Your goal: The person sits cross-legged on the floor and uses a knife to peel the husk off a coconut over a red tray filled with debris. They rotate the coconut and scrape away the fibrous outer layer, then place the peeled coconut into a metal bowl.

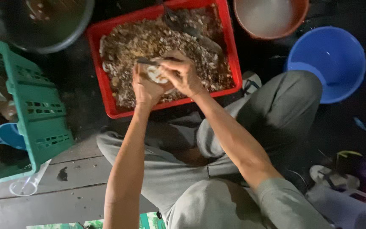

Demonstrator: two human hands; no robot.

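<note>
Two hands, left hand [145, 87] and right hand [184, 76], around perhaps one shell [155, 74], one knife [148, 62].

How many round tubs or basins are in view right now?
3, perhaps more out of frame: a dark round basin top left, an orange round tub at the top edge, and a blue plastic tub at right.

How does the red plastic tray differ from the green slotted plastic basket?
The red plastic tray is shallow with solid walls; the green slotted plastic basket is deeper with slotted walls. The tray is heaped with brownish shell pieces and lies under both hands; the basket stands apart at the side. Both are rectangular plastic.
</note>
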